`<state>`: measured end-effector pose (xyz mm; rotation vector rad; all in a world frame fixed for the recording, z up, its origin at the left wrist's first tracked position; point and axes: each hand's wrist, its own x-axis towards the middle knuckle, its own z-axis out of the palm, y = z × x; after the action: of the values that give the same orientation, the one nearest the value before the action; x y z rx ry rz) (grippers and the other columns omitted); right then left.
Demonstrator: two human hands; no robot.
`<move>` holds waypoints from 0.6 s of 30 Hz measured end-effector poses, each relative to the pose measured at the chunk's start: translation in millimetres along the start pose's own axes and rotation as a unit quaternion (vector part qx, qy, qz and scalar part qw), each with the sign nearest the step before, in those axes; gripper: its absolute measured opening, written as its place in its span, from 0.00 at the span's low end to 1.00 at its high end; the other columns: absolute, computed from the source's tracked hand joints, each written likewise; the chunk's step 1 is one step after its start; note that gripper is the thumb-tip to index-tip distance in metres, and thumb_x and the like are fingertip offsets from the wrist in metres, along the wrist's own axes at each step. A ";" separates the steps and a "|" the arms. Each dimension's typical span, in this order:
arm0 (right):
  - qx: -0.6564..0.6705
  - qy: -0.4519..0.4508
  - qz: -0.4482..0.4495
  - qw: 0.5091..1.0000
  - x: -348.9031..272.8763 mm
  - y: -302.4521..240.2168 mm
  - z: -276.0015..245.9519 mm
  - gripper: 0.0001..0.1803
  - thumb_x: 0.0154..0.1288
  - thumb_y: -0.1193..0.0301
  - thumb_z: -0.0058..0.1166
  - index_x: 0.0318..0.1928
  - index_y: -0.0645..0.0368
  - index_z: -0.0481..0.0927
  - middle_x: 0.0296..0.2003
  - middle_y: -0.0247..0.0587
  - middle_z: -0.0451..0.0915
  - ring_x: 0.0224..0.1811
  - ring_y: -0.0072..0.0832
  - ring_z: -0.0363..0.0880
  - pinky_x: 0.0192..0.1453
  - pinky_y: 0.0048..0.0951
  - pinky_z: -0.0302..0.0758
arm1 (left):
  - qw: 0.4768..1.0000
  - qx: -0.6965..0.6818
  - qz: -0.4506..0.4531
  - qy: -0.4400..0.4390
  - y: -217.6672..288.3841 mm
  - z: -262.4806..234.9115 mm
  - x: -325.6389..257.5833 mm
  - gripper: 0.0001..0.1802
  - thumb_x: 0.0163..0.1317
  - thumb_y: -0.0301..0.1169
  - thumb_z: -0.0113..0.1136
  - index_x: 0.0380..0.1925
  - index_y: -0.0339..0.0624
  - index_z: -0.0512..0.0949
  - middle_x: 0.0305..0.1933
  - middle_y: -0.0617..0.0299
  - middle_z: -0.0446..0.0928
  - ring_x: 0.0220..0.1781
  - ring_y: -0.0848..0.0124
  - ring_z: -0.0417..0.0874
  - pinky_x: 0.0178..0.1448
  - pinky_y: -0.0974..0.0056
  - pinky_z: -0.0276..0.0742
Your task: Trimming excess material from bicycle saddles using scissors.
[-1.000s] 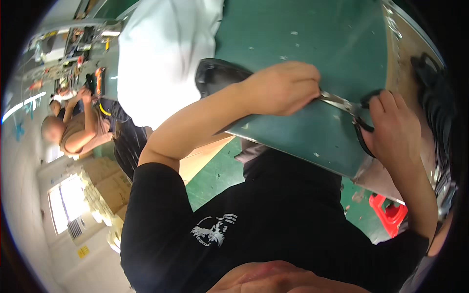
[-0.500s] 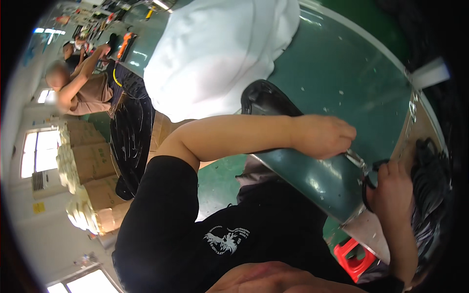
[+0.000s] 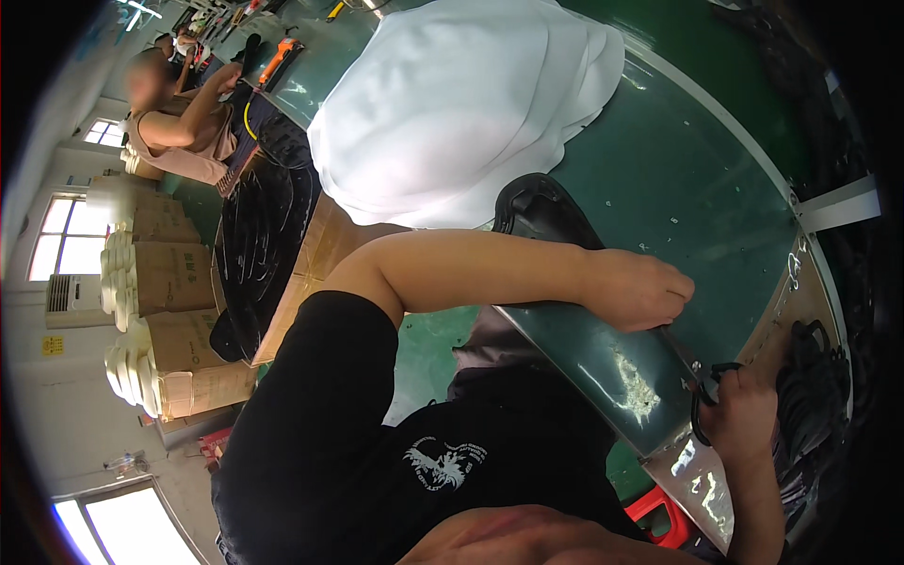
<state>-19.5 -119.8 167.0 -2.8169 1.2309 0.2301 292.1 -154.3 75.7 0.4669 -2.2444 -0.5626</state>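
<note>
Left hand [image 3: 640,290]: fist closed on the table [image 3: 678,179], its grasp hidden
Scissors [image 3: 699,391]: blades run from left fist to black loops at table edge
Right hand [image 3: 749,410]: gripping the loops, fingers partly hidden

bare green table [image 3: 697,188] lying open between hands and white fabric pile [image 3: 461,113] | pile blocking the far side | black moulded piece [image 3: 541,212] sitting just behind the left forearm | black items [image 3: 815,395] crowding the right edge beside the right hand [image 3: 749,414]
</note>
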 end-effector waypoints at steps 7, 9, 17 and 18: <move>-0.020 0.094 0.003 0.995 -15.8 9.6 -1.5 0.20 0.48 0.67 0.76 0.36 0.59 0.77 0.35 0.47 0.79 0.37 0.50 0.83 0.36 0.49 0.79 | 0.999 -0.020 -0.033 -0.016 -2.8 1.2 0.7 0.09 0.62 0.29 0.70 0.34 0.38 0.78 0.43 0.55 0.75 0.43 0.53 0.82 0.48 0.51 0.82; -0.018 0.122 0.021 0.992 -19.5 9.9 3.1 0.19 0.49 0.68 0.76 0.36 0.60 0.78 0.35 0.47 0.79 0.37 0.50 0.83 0.36 0.49 0.79 | 0.999 -0.014 -0.039 -0.003 3.2 -5.7 5.7 0.10 0.62 0.31 0.71 0.34 0.38 0.79 0.43 0.55 0.75 0.45 0.53 0.82 0.49 0.51 0.82; -0.015 0.137 0.090 0.986 -35.8 9.5 20.8 0.16 0.55 0.63 0.77 0.38 0.56 0.84 0.34 0.44 0.84 0.35 0.50 0.85 0.36 0.49 0.80 | 0.998 0.031 -0.029 -0.051 -2.7 -1.7 -0.7 0.11 0.63 0.35 0.70 0.31 0.40 0.80 0.42 0.57 0.74 0.45 0.55 0.81 0.49 0.52 0.79; -0.007 0.133 0.093 0.987 -36.8 10.5 22.0 0.17 0.56 0.62 0.76 0.38 0.56 0.84 0.33 0.44 0.84 0.35 0.50 0.85 0.36 0.49 0.80 | 0.998 0.042 -0.025 -0.043 -1.5 -1.9 1.2 0.11 0.63 0.35 0.70 0.31 0.40 0.80 0.42 0.57 0.74 0.45 0.55 0.81 0.49 0.52 0.79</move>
<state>-54.4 -97.8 151.3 -2.8140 1.5514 -0.1365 293.0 -156.6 76.8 0.5510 -2.3521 -0.5244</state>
